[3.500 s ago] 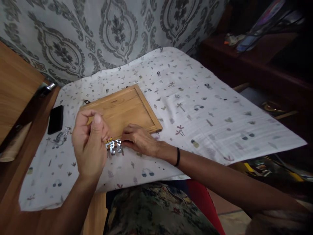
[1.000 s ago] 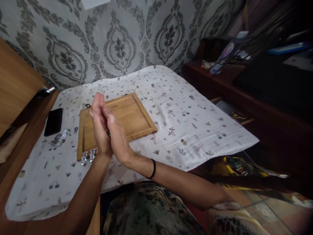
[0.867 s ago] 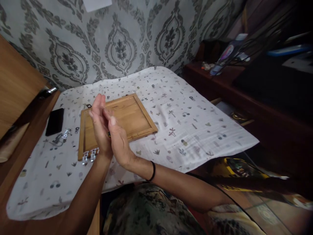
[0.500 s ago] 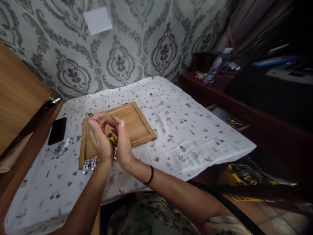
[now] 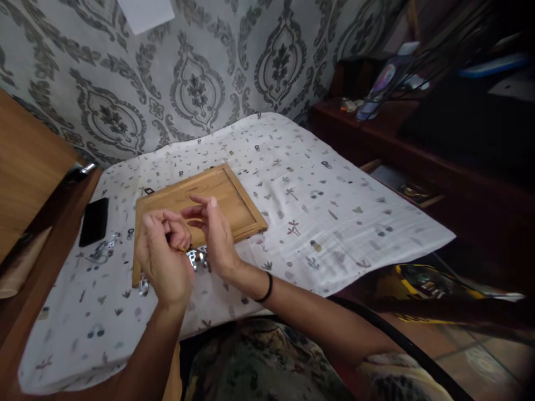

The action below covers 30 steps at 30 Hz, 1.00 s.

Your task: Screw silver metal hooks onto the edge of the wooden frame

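Note:
My left hand [image 5: 165, 262] is closed, its fingers curled around a black-and-yellow screwdriver handle [image 5: 168, 237], of which only a small dark bit shows. Most of that handle and its shaft are hidden. Beside it my right hand [image 5: 218, 239] is open, fingers stretched toward the left hand, with nothing visible in them. Both hands are over the near edge of a framed wooden panel [image 5: 238, 206] lying flat. Shiny metal hinges [image 5: 196, 259] show between my wrists at that edge. Another metal hinge [image 5: 143, 286] is at the panel's near left corner, partly behind my left hand.
A white patterned cloth [image 5: 317, 245] covers the table. On the left lie a black phone [image 5: 94, 221] and loose metal pieces [image 5: 102, 250]. A wooden board [image 5: 33, 167] stands at the left edge. To the right are a dark desk with a bottle [image 5: 387, 81] and an open drawer [image 5: 401, 184].
My hands have moved apart; the left has curled around the black-and-yellow handle that showed between both palms. The metal hinges between the wrists show more. The view has shifted slightly.

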Each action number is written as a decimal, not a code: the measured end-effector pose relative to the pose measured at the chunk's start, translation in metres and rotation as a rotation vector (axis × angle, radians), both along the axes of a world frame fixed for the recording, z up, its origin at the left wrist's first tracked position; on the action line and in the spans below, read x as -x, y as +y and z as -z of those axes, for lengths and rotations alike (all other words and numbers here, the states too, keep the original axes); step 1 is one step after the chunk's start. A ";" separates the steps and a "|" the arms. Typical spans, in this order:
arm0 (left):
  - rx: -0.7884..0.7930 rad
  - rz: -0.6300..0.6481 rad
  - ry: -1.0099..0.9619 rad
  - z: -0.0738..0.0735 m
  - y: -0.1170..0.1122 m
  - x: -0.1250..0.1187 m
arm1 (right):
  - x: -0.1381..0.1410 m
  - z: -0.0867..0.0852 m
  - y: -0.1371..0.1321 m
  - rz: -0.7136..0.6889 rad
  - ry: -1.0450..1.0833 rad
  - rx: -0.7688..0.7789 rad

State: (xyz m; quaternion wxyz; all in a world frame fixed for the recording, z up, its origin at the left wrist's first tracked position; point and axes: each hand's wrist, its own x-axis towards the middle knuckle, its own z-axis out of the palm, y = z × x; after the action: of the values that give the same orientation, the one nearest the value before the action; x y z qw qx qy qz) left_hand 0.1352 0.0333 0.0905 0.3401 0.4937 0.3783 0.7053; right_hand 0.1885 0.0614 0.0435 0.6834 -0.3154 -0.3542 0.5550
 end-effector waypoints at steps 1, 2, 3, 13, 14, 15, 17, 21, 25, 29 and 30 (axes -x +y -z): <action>0.011 0.008 -0.007 -0.001 0.004 -0.001 | -0.010 0.002 0.004 0.006 -0.038 -0.008; 0.024 0.015 -0.011 -0.002 0.007 -0.001 | -0.021 0.004 0.008 0.013 -0.086 -0.015; 0.039 0.026 -0.010 -0.003 0.011 -0.002 | -0.032 0.007 0.012 0.019 -0.138 -0.023; 0.285 0.564 0.131 -0.009 0.044 0.030 | -0.053 0.034 0.028 -0.164 -0.639 -0.203; 0.303 0.645 0.145 -0.010 0.048 0.034 | -0.051 0.034 0.026 -0.180 -0.661 -0.203; 0.308 0.709 0.150 -0.010 0.052 0.038 | -0.050 0.034 0.025 -0.194 -0.679 -0.199; 0.287 0.809 0.142 -0.009 0.059 0.044 | -0.050 0.032 0.023 -0.227 -0.694 -0.211; 0.223 0.901 0.086 -0.005 0.064 0.050 | -0.055 0.028 0.019 -0.379 -0.697 -0.370; 0.180 0.895 0.133 -0.004 0.054 0.046 | -0.056 0.027 0.017 -0.509 -0.728 -0.495; 0.130 0.619 0.295 -0.004 0.038 0.033 | -0.053 0.032 0.018 -0.489 -0.673 -0.530; 0.110 0.493 0.325 -0.005 0.034 0.028 | -0.052 0.034 0.018 -0.468 -0.686 -0.533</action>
State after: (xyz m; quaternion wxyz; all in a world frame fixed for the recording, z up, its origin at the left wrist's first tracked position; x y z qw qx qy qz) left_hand 0.1068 0.0672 0.0951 0.4626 0.6579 0.3340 0.4916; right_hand 0.2410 0.0796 0.0098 0.4413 -0.2063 -0.7497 0.4480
